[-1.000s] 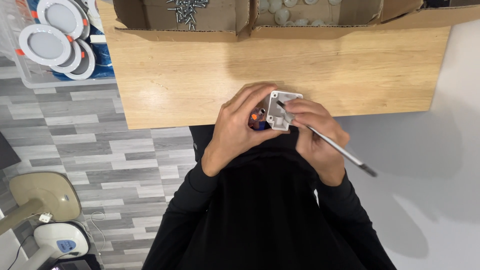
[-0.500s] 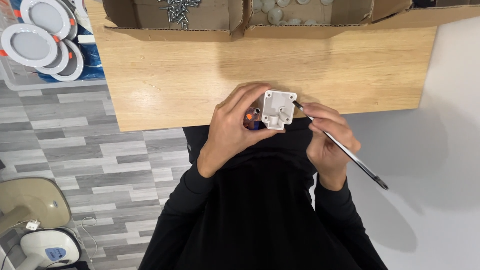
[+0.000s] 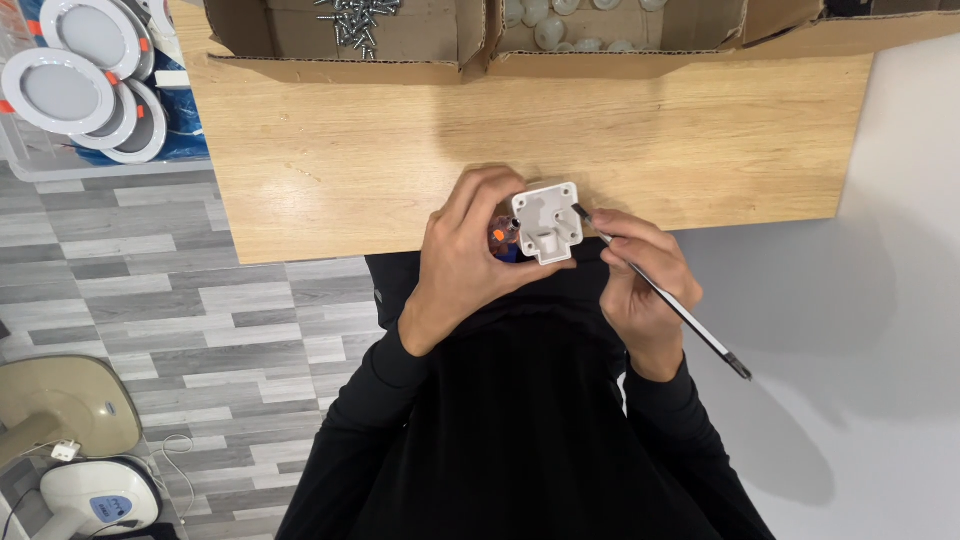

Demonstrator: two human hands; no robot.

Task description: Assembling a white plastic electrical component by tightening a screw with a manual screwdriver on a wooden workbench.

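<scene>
My left hand grips a small white plastic housing, held over the near edge of the wooden table. Orange and blue parts show inside it, beside my fingers. My right hand holds a thin black-and-silver screwdriver like a pen. Its tip touches the housing's right corner and its handle points away to the lower right. Both arms are in black sleeves.
Open cardboard boxes stand along the table's far edge, one with a heap of screws, another with white round parts. Round white light fittings lie in a bin at upper left. A fan base stands on the floor.
The view has shifted a little. My right hand has tilted the screwdriver, bringing its tip from the housing's top face to its right corner. The left hand keeps its hold.
</scene>
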